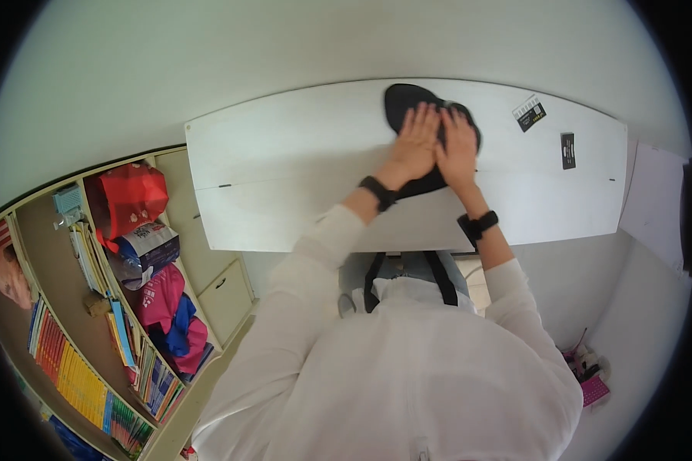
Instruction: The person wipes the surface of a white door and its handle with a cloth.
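Touching a black, round-lobed flat item point(404, 102) on the long, smooth white counter point(284, 154), the left hand point(415, 146) and right hand point(459, 148) lie side by side, fingers point(460, 127) straight and unclenched.

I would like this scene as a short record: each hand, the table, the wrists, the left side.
Left hand: palm down on black item
Right hand: palm down on black item
Table: white, under black item
Table, right part: black-and-white card, black card
Wrists: left black band, right black band
Left side: shelves with books, red bag
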Action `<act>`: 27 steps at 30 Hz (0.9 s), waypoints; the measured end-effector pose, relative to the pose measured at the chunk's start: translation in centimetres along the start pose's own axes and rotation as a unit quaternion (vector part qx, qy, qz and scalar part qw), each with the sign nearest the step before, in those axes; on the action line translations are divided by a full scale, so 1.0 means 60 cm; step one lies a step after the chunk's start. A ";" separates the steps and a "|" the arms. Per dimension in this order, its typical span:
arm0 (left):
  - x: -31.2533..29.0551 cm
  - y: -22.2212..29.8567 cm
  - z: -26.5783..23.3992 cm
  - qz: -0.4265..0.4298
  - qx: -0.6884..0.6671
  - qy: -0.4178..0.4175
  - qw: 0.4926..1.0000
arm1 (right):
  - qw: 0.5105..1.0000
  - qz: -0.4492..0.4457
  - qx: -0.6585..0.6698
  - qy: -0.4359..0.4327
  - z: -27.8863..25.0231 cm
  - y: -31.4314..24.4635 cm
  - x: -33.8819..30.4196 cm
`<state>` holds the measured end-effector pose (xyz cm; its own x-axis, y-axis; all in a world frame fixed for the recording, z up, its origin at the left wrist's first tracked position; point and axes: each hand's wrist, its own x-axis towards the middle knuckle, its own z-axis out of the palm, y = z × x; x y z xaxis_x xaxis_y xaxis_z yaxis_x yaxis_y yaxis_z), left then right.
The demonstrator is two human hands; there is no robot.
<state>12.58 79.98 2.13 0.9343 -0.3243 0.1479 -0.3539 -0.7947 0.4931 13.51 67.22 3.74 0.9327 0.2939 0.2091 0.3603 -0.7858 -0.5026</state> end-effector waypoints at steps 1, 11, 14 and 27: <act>0.009 0.006 0.003 -0.001 -0.002 0.002 1.000 | 0.999 0.019 -0.027 -0.009 -0.007 0.009 0.003; -0.138 -0.189 -0.099 -0.180 0.023 0.120 0.976 | 0.988 -0.115 0.092 -0.043 0.144 -0.217 0.115; -0.205 -0.236 -0.166 -0.255 0.069 0.089 0.960 | 0.976 -0.174 0.114 -0.056 0.214 -0.305 0.120; 0.033 -0.010 -0.013 -0.074 0.054 0.023 0.996 | 0.996 -0.081 0.018 -0.008 0.018 0.023 0.066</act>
<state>14.66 80.20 2.81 0.9767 -0.1770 0.1210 -0.2119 -0.8832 0.4184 17.73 67.87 2.95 0.8618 0.4245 0.2775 0.5070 -0.7075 -0.4923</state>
